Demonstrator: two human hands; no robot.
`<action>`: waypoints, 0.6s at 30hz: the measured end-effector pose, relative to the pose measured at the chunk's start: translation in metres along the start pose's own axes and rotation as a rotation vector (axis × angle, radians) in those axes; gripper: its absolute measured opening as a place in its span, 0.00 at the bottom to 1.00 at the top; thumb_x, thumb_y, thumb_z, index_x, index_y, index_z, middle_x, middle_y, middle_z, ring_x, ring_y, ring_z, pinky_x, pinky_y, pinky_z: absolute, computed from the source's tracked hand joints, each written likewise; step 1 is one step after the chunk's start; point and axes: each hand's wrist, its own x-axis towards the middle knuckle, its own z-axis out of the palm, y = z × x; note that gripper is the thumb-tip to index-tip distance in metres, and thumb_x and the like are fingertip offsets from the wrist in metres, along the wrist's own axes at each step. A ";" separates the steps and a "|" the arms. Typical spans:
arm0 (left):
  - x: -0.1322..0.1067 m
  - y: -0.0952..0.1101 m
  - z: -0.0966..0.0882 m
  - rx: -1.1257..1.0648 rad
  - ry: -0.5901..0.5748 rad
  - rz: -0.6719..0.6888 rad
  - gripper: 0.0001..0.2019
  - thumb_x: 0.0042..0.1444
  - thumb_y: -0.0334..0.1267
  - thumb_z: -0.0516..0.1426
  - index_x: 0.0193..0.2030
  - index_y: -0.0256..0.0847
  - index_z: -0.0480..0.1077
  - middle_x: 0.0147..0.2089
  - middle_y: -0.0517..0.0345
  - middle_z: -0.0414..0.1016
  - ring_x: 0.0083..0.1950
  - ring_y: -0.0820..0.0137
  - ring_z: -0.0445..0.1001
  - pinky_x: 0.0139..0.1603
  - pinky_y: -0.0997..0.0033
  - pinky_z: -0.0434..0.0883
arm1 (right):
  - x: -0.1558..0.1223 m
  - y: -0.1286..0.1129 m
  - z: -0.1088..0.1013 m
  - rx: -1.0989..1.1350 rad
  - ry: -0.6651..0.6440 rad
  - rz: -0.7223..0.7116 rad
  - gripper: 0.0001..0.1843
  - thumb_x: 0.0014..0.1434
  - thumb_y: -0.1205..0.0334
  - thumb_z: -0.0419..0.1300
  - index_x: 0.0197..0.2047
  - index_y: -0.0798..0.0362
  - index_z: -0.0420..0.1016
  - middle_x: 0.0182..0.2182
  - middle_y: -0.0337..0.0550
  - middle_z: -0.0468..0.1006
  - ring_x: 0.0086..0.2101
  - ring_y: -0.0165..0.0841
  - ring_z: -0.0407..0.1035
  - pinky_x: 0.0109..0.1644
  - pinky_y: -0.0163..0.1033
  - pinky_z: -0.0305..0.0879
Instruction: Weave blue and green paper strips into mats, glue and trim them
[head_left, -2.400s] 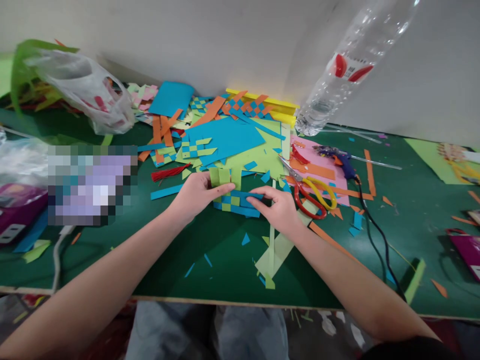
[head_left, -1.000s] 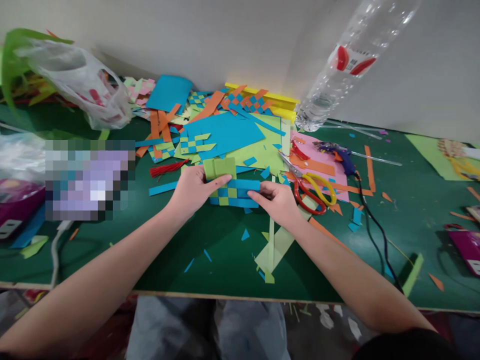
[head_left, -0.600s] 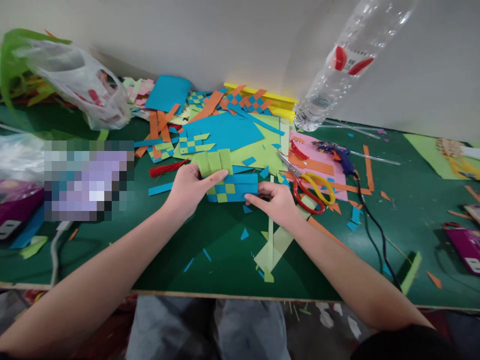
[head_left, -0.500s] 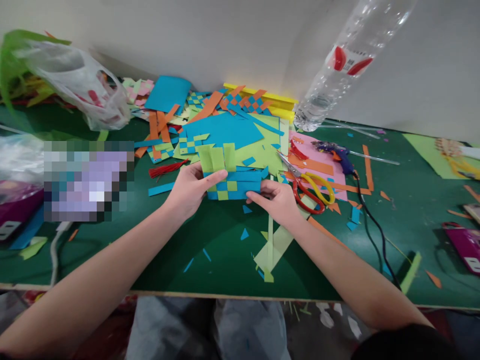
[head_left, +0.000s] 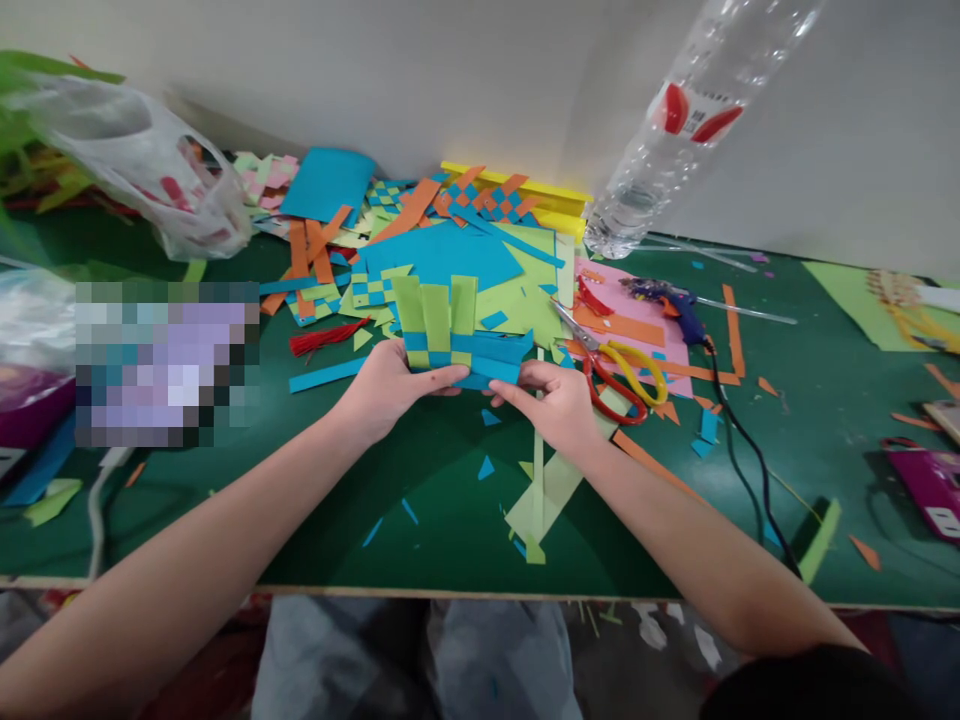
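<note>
Between my hands is a piece of woven paper strips [head_left: 439,345], blue strips running sideways and green ones standing up at its left. My left hand [head_left: 394,390] pinches its lower left edge, thumb laid along the front. At the other end, my right hand [head_left: 551,395] grips the blue strip ends between thumb and fingers. Scissors [head_left: 611,360] with red and yellow handles lie open just beyond my right hand. Behind the weave a blue sheet [head_left: 442,262] rests on green paper. A blue strip [head_left: 326,375] lies left of my left hand.
A clear bottle [head_left: 660,150] leans at the back wall. A blue glue gun [head_left: 675,305] with a black cord lies on pink paper at right. At left are a white plastic bag [head_left: 150,170], a blurred-out device [head_left: 169,370] and a red tassel [head_left: 326,338]. Paper scraps litter the green table [head_left: 435,540].
My left hand has shifted down to the weave's lower edge, its thumb now lower across the front. The upright green strips stand taller in view, and the lower checkered rows are now mostly hidden.
</note>
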 end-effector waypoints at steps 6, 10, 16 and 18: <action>0.000 0.002 0.001 0.041 0.013 -0.002 0.22 0.40 0.44 0.70 0.42 0.37 0.76 0.44 0.50 0.81 0.43 0.60 0.80 0.43 0.61 0.81 | 0.000 -0.002 -0.001 -0.063 -0.022 0.006 0.16 0.55 0.46 0.64 0.28 0.51 0.78 0.26 0.40 0.81 0.28 0.33 0.76 0.36 0.39 0.73; 0.000 0.003 0.000 0.056 0.015 -0.011 0.22 0.40 0.45 0.70 0.42 0.37 0.77 0.45 0.49 0.81 0.43 0.59 0.80 0.43 0.62 0.81 | -0.001 -0.001 -0.001 -0.071 -0.031 0.011 0.16 0.55 0.46 0.64 0.27 0.51 0.78 0.26 0.40 0.81 0.29 0.34 0.77 0.36 0.39 0.73; -0.001 0.006 -0.001 0.097 -0.020 0.008 0.22 0.38 0.46 0.71 0.40 0.38 0.78 0.42 0.51 0.81 0.42 0.59 0.80 0.44 0.59 0.80 | -0.001 0.002 -0.003 -0.102 0.010 -0.037 0.14 0.57 0.49 0.63 0.28 0.50 0.79 0.28 0.39 0.82 0.31 0.33 0.77 0.36 0.37 0.72; -0.002 0.008 -0.002 0.211 -0.025 0.017 0.19 0.38 0.46 0.70 0.36 0.38 0.78 0.38 0.52 0.82 0.40 0.59 0.80 0.44 0.59 0.79 | 0.000 0.003 -0.004 -0.133 0.019 -0.052 0.15 0.58 0.49 0.62 0.27 0.50 0.78 0.26 0.39 0.81 0.30 0.33 0.77 0.36 0.37 0.71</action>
